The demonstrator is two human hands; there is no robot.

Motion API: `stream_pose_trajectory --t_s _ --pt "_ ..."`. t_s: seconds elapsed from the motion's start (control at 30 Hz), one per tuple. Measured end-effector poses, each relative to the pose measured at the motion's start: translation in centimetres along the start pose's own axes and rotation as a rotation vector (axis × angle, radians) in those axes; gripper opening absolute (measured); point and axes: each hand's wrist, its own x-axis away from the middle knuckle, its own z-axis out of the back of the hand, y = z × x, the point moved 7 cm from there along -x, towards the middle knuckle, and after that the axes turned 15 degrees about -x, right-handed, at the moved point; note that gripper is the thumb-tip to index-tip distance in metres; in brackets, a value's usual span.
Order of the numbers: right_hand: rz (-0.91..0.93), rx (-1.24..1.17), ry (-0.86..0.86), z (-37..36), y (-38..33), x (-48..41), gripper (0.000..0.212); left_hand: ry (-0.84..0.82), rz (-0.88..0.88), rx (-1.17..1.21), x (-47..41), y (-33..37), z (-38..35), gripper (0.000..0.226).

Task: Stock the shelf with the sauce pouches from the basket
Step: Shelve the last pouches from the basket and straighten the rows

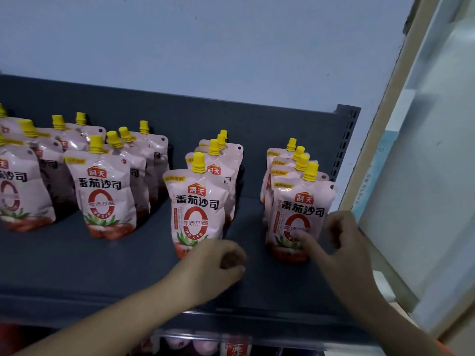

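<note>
Squaring the front rows, I judge: left hand, curled and empty, lies beside the middle front pouch; right hand touches the right front pouch on the shelf with one stretched finger, gripping nothing.

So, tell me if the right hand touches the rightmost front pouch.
Touching. Head view: thumb of the right hand lies across the rightmost front pouch.

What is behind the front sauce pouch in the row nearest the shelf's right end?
Three more pouches stand in file behind the front pouch. Only their yellow caps and upper left corners show; their bodies are covered. Behind them is the shelf's dark back panel.
</note>
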Motion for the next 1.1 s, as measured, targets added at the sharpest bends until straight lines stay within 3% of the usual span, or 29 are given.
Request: stream_pose_trajectory --t_s 0.07,0.13,0.23,0.33,0.4,0.5,0.63,0.73,0.87,1.0,1.1 --pt "0.065 0.04 -0.218 -3.4 -1.3 0.5 0.027 0.089 0.117 -0.082 1.5 -3.3 2.0 0.005" --pt "0.027 0.07 -0.41 -7.5 -1.4 0.8 0.018 0.242 0.261 -0.098 2.7 -6.3 4.0 0.018" --pt "-0.22 -0.047 -0.535 -12.6 0.3 1.0 0.043 0.366 0.355 -0.073 2.9 -9.3 5.6 0.036" --pt "-0.419 -0.212 -0.52 -15.7 1.3 1.0 0.057 0.162 0.307 0.197 1.1 -10.5 4.2 0.055" --pt "-0.457 -0.291 -0.5 -16.6 1.5 1.0 0.055 0.056 0.207 0.301 0.2 -10.0 3.2 0.045" --pt "-0.462 -0.366 -0.442 -16.6 1.4 0.9 0.043 0.113 0.128 0.323 -0.1 -9.9 3.2 0.034" --pt "-0.438 -0.617 -0.344 -15.5 -1.0 -0.1 0.036 0.22 0.034 0.632 1.1 -7.1 5.3 0.035" --pt "-0.306 -0.764 -0.269 -14.2 -4.7 -1.5 0.037 0.197 -0.109 0.822 1.9 -3.8 7.4 0.036" --pt "-0.187 -0.837 -0.307 -13.1 -7.7 -2.8 0.046 0.219 -0.228 0.805 2.1 -1.4 10.4 0.052" --pt "-0.143 -0.754 -0.502 -13.3 -8.7 -2.9 0.09 0.305 -0.234 0.783 1.8 -1.1 12.2 0.068" --pt "-0.106 -0.696 -0.495 -12.6 -8.6 -3.6 0.091 0.294 -0.253 0.699 1.7 -1.4 12.8 0.069"
